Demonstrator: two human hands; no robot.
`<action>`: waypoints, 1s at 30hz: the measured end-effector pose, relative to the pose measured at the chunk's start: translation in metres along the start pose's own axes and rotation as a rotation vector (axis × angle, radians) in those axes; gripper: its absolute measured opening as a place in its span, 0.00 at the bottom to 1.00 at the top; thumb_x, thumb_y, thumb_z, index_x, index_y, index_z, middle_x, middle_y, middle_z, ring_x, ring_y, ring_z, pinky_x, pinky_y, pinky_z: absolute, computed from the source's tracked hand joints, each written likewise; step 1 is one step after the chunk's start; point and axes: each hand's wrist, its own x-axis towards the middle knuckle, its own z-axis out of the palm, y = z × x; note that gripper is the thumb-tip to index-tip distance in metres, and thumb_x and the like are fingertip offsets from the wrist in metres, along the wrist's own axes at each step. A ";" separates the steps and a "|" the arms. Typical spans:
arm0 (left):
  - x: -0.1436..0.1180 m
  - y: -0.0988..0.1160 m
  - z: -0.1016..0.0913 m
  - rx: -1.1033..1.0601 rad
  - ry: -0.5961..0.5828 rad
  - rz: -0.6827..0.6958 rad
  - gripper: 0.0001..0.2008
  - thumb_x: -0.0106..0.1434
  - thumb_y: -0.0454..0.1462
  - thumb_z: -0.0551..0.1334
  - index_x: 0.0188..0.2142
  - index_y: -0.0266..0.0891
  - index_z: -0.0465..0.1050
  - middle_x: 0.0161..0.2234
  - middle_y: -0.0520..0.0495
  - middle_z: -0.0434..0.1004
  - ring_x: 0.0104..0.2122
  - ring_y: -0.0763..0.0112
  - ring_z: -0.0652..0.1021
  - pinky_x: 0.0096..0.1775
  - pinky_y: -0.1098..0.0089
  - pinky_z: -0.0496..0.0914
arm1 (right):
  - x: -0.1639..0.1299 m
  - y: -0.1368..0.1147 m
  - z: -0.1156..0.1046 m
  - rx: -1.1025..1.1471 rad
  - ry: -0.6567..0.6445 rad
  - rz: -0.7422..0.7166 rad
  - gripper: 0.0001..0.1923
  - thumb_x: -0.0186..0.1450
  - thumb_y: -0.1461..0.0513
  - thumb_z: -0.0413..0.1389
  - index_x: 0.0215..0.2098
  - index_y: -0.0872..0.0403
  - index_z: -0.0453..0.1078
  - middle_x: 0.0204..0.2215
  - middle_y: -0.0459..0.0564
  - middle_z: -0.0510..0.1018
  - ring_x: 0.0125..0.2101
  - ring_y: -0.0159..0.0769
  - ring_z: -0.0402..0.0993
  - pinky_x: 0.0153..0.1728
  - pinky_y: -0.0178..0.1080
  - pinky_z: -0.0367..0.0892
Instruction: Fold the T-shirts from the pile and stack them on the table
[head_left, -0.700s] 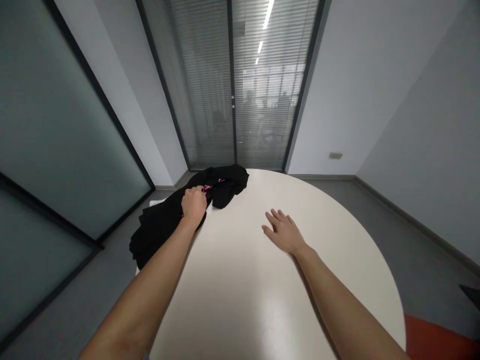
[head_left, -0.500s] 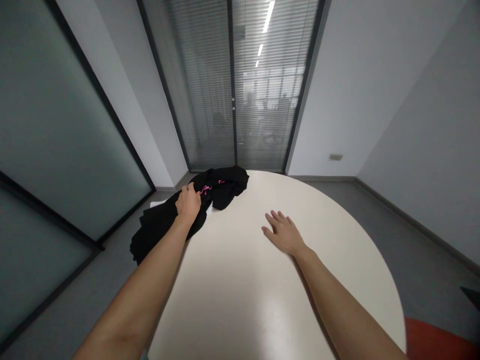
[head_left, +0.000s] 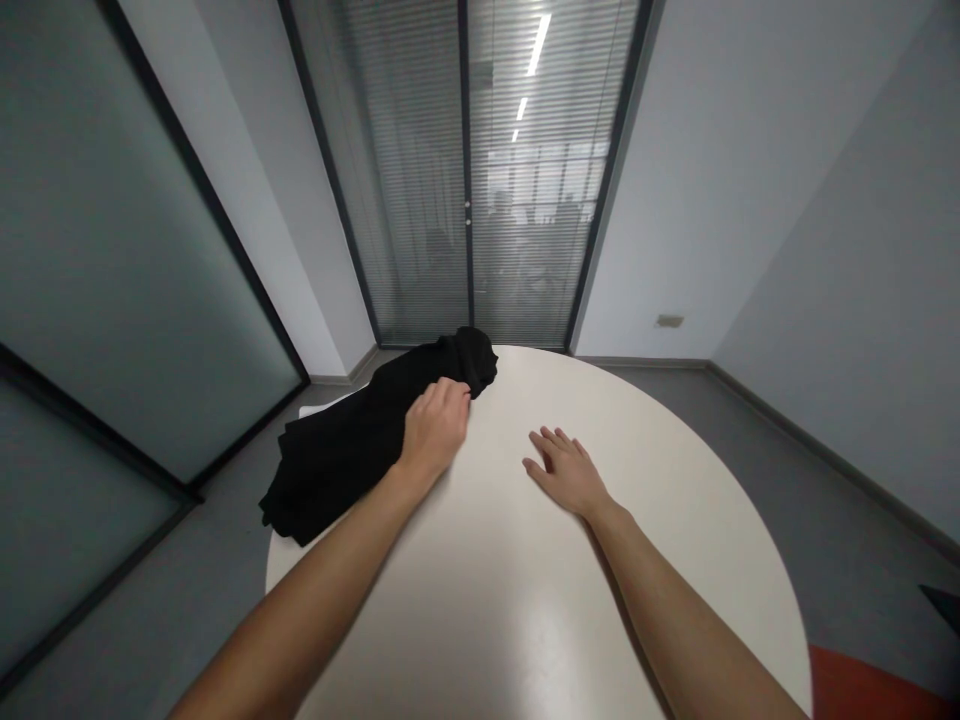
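A black garment (head_left: pixel 352 440) lies bunched along the far left edge of a round white table (head_left: pixel 525 600), part of it hanging over the rim. My left hand (head_left: pixel 433 428) rests on the garment's right edge near its far end, fingers curled into the cloth. My right hand (head_left: pixel 566 470) lies flat on the bare tabletop to the right, fingers spread, holding nothing, well apart from the garment.
Glass doors with blinds (head_left: pixel 469 170) stand beyond the table. A frosted glass partition (head_left: pixel 90 260) runs along the left. Grey floor surrounds the table, and an orange patch (head_left: pixel 870 690) shows at the bottom right.
My left hand has moved right along the garment to its near-right edge. The cloth has been turned over, so the pink marks no longer show. The right hand has stayed in place.
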 end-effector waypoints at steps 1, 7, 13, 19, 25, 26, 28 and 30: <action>-0.007 0.014 0.002 -0.035 -0.041 0.044 0.13 0.75 0.38 0.49 0.45 0.42 0.71 0.42 0.45 0.75 0.43 0.63 0.75 0.43 0.66 0.69 | 0.000 0.000 0.000 0.027 0.023 -0.001 0.31 0.71 0.49 0.48 0.68 0.53 0.60 0.68 0.55 0.60 0.69 0.51 0.51 0.66 0.56 0.48; -0.051 0.060 0.020 -0.203 -0.397 0.256 0.11 0.74 0.39 0.52 0.44 0.42 0.73 0.40 0.47 0.77 0.39 0.67 0.78 0.39 0.69 0.72 | -0.001 -0.002 -0.008 0.400 0.186 -0.020 0.28 0.73 0.54 0.41 0.69 0.53 0.56 0.54 0.53 0.78 0.53 0.42 0.74 0.57 0.45 0.65; -0.061 0.050 0.028 -0.254 -0.416 0.150 0.21 0.70 0.47 0.58 0.59 0.43 0.69 0.59 0.40 0.70 0.57 0.54 0.71 0.58 0.57 0.66 | 0.001 0.000 -0.003 0.676 0.176 0.054 0.26 0.67 0.50 0.54 0.60 0.50 0.66 0.44 0.52 0.81 0.40 0.41 0.79 0.46 0.42 0.71; -0.075 0.041 0.030 -0.251 -0.548 0.100 0.36 0.65 0.54 0.61 0.67 0.42 0.60 0.65 0.38 0.63 0.62 0.47 0.66 0.61 0.50 0.62 | 0.000 -0.006 -0.002 0.752 0.231 0.100 0.17 0.61 0.58 0.54 0.47 0.53 0.71 0.31 0.46 0.78 0.30 0.36 0.73 0.35 0.38 0.67; -0.074 0.056 0.014 -0.241 -0.639 0.206 0.14 0.72 0.38 0.52 0.47 0.40 0.76 0.45 0.42 0.80 0.46 0.57 0.77 0.46 0.62 0.72 | -0.003 -0.004 -0.018 0.649 0.202 0.138 0.10 0.62 0.57 0.51 0.28 0.52 0.68 0.22 0.44 0.72 0.27 0.36 0.69 0.31 0.37 0.62; -0.073 0.058 0.011 -0.271 -0.659 0.210 0.14 0.73 0.38 0.52 0.43 0.39 0.76 0.42 0.43 0.81 0.43 0.59 0.78 0.43 0.63 0.72 | -0.003 -0.002 -0.019 0.632 0.211 0.158 0.12 0.64 0.56 0.50 0.28 0.52 0.68 0.23 0.44 0.72 0.27 0.36 0.69 0.31 0.38 0.62; -0.072 0.062 0.006 -0.382 -0.700 0.222 0.13 0.72 0.40 0.54 0.39 0.40 0.77 0.37 0.45 0.82 0.38 0.62 0.80 0.39 0.67 0.71 | -0.002 0.000 -0.020 0.544 0.274 0.198 0.14 0.66 0.52 0.50 0.31 0.52 0.71 0.28 0.48 0.77 0.32 0.41 0.73 0.35 0.41 0.65; -0.073 0.064 0.002 -0.546 -0.767 0.278 0.13 0.71 0.42 0.57 0.37 0.40 0.78 0.34 0.48 0.82 0.33 0.67 0.80 0.37 0.71 0.70 | -0.001 0.000 -0.017 0.395 0.346 0.208 0.18 0.65 0.48 0.53 0.39 0.53 0.75 0.38 0.54 0.80 0.44 0.49 0.73 0.45 0.48 0.66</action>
